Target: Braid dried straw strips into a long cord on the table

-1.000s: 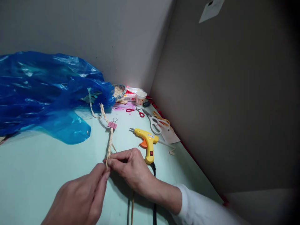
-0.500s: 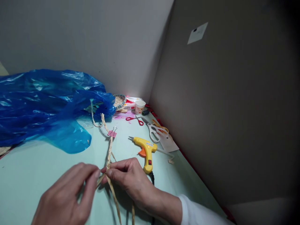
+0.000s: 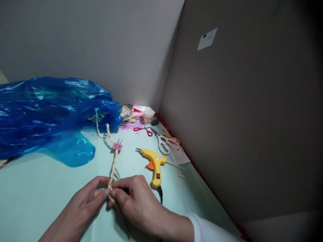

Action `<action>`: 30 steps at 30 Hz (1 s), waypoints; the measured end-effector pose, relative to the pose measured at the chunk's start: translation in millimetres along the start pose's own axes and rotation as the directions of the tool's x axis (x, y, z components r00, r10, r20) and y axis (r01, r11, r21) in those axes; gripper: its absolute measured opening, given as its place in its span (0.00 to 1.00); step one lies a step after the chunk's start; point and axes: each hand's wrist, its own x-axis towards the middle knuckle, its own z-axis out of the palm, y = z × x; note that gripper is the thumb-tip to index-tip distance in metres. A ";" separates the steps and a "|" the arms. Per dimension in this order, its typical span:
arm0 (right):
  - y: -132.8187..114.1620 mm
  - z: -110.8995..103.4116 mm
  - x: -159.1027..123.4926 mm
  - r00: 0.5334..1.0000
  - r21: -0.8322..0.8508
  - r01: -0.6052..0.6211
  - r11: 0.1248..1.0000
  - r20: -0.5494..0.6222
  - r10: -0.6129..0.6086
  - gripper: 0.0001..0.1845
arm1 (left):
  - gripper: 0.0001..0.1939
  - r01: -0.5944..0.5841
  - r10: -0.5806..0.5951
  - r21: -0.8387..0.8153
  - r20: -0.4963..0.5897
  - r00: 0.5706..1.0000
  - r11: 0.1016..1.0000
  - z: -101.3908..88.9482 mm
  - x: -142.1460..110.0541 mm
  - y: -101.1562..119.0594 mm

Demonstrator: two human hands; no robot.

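Note:
A pale straw-coloured braid [image 3: 114, 166] runs down the table toward me, clamped near its far part by a pink binder clip [image 3: 117, 146]. My left hand [image 3: 87, 203] pinches the braid's near end from the left, thumb and forefinger closed on it. From the other side, my right hand [image 3: 137, 198] also pinches it, its fingertips almost touching those of the left. Loose strands hang below the fingers, partly hidden by the right hand. A yellow glue gun [image 3: 154, 164] with an orange trigger lies just beyond my right hand.
A large blue plastic bag [image 3: 50, 117] covers the back left. Red scissors [image 3: 143, 129], white-handled scissors [image 3: 164, 144], a paper cup [image 3: 148, 117] and a woven basket [image 3: 127, 111] stand or lie toward the back. A wall [image 3: 227, 117] rises along the right edge.
My left hand has moved right and forward, from beside a strand onto the braid itself. The right hand stays pinched there. The whole view has shifted slightly.

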 end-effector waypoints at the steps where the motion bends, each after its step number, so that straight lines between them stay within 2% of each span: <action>1: -1.8 -0.7 -1.9 1.000 -0.114 0.014 0.993 -0.020 -0.017 0.14 | 0.17 0.012 -0.013 0.026 0.023 1.000 1.000 -1.1 0.2 -1.6; 3: -4.5 -0.6 -5.2 0.997 -0.296 0.038 0.954 -0.052 -0.056 0.13 | 0.16 0.040 -0.045 0.119 0.039 0.998 0.992 -2.2 -1.2 -1.0; 6: -4.3 3.1 -8.4 0.991 -0.438 0.065 0.896 -0.075 -0.108 0.10 | 0.13 -0.013 0.016 0.293 -0.009 1.000 0.956 -0.1 -7.3 9.4; 10: 2.4 10.2 -9.7 0.966 -0.552 0.157 0.819 -0.086 -0.243 0.07 | 0.11 -0.031 0.048 0.307 -0.047 0.998 0.951 6.2 -15.3 25.2; 13: 7.2 15.0 -10.3 0.915 -0.626 0.254 0.737 -0.091 -0.392 0.05 | 0.09 -0.018 0.031 0.269 -0.041 0.999 0.963 7.9 -17.2 27.5; 18: 12.0 22.5 -12.0 0.769 -0.758 0.354 0.548 -0.097 -0.632 0.05 | 0.11 -0.028 0.029 0.150 -0.004 1.000 0.988 4.3 -12.8 17.9; 23: 11.3 28.8 -14.0 0.661 -0.791 0.504 0.347 0.095 -0.745 0.08 | 0.13 0.062 -0.056 -0.096 0.060 0.997 0.993 3.7 -9.8 11.2; 26: 8.2 30.2 -16.2 0.637 -0.772 0.541 0.332 0.119 -0.761 0.10 | 0.13 0.110 -0.094 -0.211 0.084 0.992 0.971 4.3 -12.8 13.6; 29: 4.1 28.1 -19.2 0.659 -0.749 0.566 0.345 0.161 -0.734 0.11 | 0.12 0.112 -0.091 -0.255 0.093 0.992 0.960 2.5 -16.7 18.4; 30: 2.2 26.3 -19.9 0.678 -0.726 0.576 0.377 0.166 -0.716 0.10 | 0.12 0.115 -0.093 -0.256 0.097 0.991 0.960 1.4 -17.6 19.6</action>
